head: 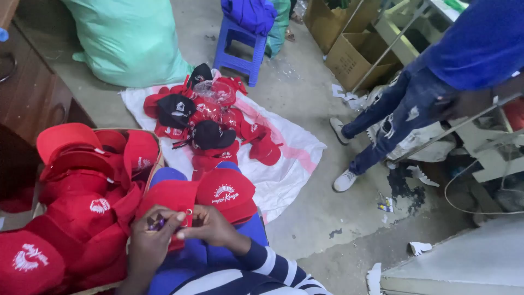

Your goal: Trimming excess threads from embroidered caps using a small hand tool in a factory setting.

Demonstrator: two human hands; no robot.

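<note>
A red cap (218, 196) with a white emblem lies on my lap over blue trousers. My left hand (150, 240) pinches a small dark purple tool at the cap's edge. My right hand (210, 226) grips the same red cap's rim right beside it, fingers curled on the fabric. A box (155, 143) heaped with red caps (82, 202) sits at my left, touching my knee.
More red and black caps (207, 117) lie on a white sack sheet (289, 158) on the concrete floor. A blue plastic stool (237, 46) and green sack (128, 41) stand behind. Another person in jeans (393, 117) stands right, near cardboard boxes (355, 57).
</note>
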